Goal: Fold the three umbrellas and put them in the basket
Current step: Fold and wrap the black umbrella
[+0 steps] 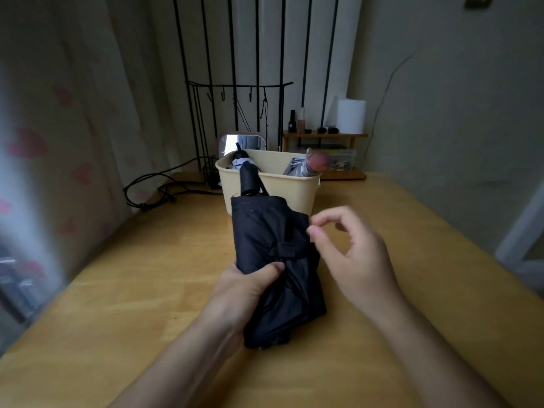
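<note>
A black umbrella (pixel 273 260) is seen collapsed and bundled, its fabric gathered by a fastened strap at mid-length, its black handle pointed away toward the basket (pixel 273 187) and lifted above the wooden table. The cream plastic basket is placed upright on the table just behind it. Two more folded umbrellas are seen standing inside: a black-handled one with white patterning (pixel 240 160) at the left, and a grey one with a pinkish handle (pixel 309 166) leaning at the right.

Wooden worktop (pixel 147 290), black cables (pixel 164 184) lay at its far left corner, small mirror (pixel 243 142) stood at the far edge, wooden shelf (pixel 325 135) at the far right carried a white paper roll (pixel 351 116) and small bottles (pixel 297 122), heart-patterned curtain (pixel 59 142) hung along the left edge.
</note>
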